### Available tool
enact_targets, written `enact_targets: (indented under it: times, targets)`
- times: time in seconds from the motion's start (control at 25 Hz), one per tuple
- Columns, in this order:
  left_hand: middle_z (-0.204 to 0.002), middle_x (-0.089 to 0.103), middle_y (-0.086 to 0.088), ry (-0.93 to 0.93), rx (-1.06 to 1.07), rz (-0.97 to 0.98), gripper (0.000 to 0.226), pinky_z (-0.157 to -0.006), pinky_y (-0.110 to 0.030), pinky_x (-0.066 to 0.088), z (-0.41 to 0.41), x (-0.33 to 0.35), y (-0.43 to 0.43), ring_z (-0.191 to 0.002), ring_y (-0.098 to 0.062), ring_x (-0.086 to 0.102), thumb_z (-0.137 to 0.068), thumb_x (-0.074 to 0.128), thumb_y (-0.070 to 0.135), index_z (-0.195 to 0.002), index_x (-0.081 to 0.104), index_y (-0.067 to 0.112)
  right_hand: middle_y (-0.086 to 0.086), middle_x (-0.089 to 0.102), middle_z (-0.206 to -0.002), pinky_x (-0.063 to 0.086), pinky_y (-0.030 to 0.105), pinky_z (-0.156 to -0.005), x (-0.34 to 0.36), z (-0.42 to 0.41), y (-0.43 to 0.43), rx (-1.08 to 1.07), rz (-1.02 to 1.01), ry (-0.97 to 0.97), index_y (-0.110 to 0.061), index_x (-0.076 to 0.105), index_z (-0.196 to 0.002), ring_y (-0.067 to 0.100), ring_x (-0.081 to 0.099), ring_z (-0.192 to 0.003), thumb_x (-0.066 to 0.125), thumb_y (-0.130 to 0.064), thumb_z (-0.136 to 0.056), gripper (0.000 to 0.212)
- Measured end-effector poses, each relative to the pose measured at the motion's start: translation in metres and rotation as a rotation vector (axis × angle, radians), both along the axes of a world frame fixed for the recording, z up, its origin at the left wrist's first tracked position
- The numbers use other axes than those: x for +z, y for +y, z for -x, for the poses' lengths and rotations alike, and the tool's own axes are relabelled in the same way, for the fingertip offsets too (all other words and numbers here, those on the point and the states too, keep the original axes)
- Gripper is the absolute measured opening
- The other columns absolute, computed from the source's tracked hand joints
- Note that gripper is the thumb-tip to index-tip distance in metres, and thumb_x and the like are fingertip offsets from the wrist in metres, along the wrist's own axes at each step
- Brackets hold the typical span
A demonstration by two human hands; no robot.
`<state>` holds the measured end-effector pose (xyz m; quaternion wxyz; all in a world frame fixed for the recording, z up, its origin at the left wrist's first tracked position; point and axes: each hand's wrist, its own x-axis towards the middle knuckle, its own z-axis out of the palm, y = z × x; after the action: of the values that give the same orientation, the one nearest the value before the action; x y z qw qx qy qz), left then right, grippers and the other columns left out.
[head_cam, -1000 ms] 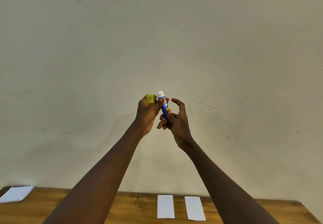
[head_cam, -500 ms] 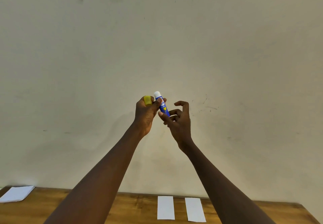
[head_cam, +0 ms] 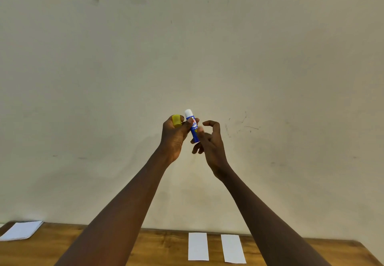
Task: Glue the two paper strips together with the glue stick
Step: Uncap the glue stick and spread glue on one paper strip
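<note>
Your two bare arms reach up and forward in front of a plain cream-coloured wall, well above the brown wooden tabletop (head_cam: pixel 162 247) at the bottom of the view. Your left hand (head_cam: pixel 175 137) holds the small blue glue stick with white printed lettering (head_cam: pixel 194 128) upright, pinched between thumb and fingertips, its white glue tip exposed and pointing up. The same hand also grips the small yellow plastic cap (head_cam: pixel 176 119), tucked between its fingers (head_cam: pixel 190 120) just left of the stick. Your right hand (head_cam: pixel 211 143) sits just beside the stick on its right, with the thumb and forefinger curled apart in an open hook and the lower fingers touching or nearly touching the stick's base; you cannot tell whether they grip it. Below, two white rectangular paper strips lie flat on the tabletop side by side, close but not touching: the left paper strip (head_cam: pixel 198 246) and the right paper strip (head_cam: pixel 233 248). A separate white paper sheet (head_cam: pixel 21 230) lies at the tabletop's far left corner.
</note>
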<state>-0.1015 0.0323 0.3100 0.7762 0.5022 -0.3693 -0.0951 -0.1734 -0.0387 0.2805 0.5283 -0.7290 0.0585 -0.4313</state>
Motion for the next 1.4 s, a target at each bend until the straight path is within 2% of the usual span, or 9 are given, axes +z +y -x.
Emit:
enact_targets:
  times: [0.16,0.36,0.52,0.72,0.88,1.08,1.2,1.28,1.4]
  targets:
    - [-0.104,0.061,-0.011,-0.038,-0.003,-0.004,0.015,-0.081,-0.031,0.053,0.0,-0.002,-0.002,-0.094,-0.028,0.059,-0.087,0.051,0.005,-0.075,0.047,0.013,0.023,0.064,-0.09,0.048,0.015,-0.055,-0.003,-0.003,0.001,-0.096,0.069,-0.035,-0.003,0.037,-0.112,0.023,0.057,-0.058,0.061,-0.013,-0.082,0.04]
    - [-0.073,0.065,0.003,-0.048,0.011,-0.007,0.021,-0.063,-0.017,0.054,0.0,0.001,-0.002,-0.071,-0.012,0.064,-0.086,0.054,0.005,-0.07,0.045,0.016,0.033,0.065,-0.092,0.049,0.018,-0.057,-0.002,-0.003,0.001,0.06,0.043,-0.005,-0.007,0.033,-0.121,0.015,0.061,-0.061,0.038,-0.008,-0.094,0.028]
    - [-0.092,0.061,-0.012,-0.062,0.043,-0.03,0.021,-0.068,-0.022,0.054,-0.001,0.001,-0.003,-0.089,-0.028,0.058,-0.086,0.054,0.007,-0.071,0.043,0.017,0.026,0.061,-0.092,0.049,0.023,-0.061,-0.002,-0.003,0.001,0.064,0.05,-0.026,-0.01,0.025,-0.125,0.021,0.061,-0.065,0.042,-0.012,-0.093,0.037]
    - [-0.106,0.059,-0.011,-0.08,0.028,-0.011,0.021,-0.083,-0.027,0.05,-0.003,0.002,-0.001,-0.095,-0.027,0.059,-0.087,0.051,0.005,-0.071,0.042,0.015,-0.006,0.054,-0.07,0.044,0.006,-0.053,-0.004,-0.003,-0.004,-0.237,0.147,-0.095,0.0,0.042,-0.109,0.019,0.062,-0.062,0.076,-0.012,-0.068,0.055]
    - [-0.108,0.057,-0.012,-0.055,0.037,-0.019,0.02,-0.089,-0.034,0.047,-0.005,-0.003,-0.001,-0.096,-0.027,0.057,-0.088,0.05,0.003,-0.072,0.047,0.015,0.023,0.069,-0.083,0.05,0.027,-0.06,-0.004,-0.005,-0.005,-0.144,0.141,-0.007,0.0,0.039,-0.112,0.028,0.064,-0.061,0.056,0.003,-0.083,0.034]
    - [-0.107,0.058,-0.015,-0.024,0.043,-0.015,0.021,-0.093,-0.039,0.045,-0.009,-0.004,0.001,-0.096,-0.03,0.057,-0.087,0.05,0.003,-0.07,0.044,0.014,0.027,0.067,-0.094,0.044,0.006,-0.051,-0.003,-0.007,-0.005,-0.058,0.178,0.056,-0.004,0.037,-0.119,0.02,0.06,-0.063,0.047,-0.012,-0.091,0.031]
    - [-0.106,0.059,-0.013,-0.029,0.02,-0.005,0.02,-0.089,-0.033,0.047,-0.008,-0.003,0.0,-0.095,-0.029,0.059,-0.087,0.051,0.004,-0.072,0.046,0.014,0.023,0.067,-0.086,0.048,0.014,-0.06,-0.004,-0.011,-0.006,-0.23,0.344,0.041,0.002,0.046,-0.11,0.027,0.061,-0.065,0.068,-0.015,-0.078,0.043]
    - [-0.106,0.059,-0.012,-0.062,0.011,-0.005,0.02,-0.082,-0.025,0.05,-0.008,-0.002,-0.002,-0.092,-0.027,0.06,-0.088,0.05,0.003,-0.072,0.049,0.015,0.026,0.068,-0.089,0.052,0.024,-0.064,-0.005,-0.013,-0.006,-0.229,0.333,0.044,0.005,0.05,-0.107,0.035,0.067,-0.073,0.062,-0.008,-0.082,0.031]
    - [-0.101,0.062,-0.008,-0.081,0.01,-0.026,0.019,-0.07,-0.014,0.052,-0.008,-0.004,-0.003,-0.083,-0.02,0.061,-0.088,0.05,0.003,-0.072,0.049,0.015,0.025,0.066,-0.095,0.05,0.011,-0.058,-0.003,-0.01,-0.01,0.009,0.203,0.091,0.003,0.043,-0.119,0.033,0.067,-0.08,0.044,-0.004,-0.091,0.029]
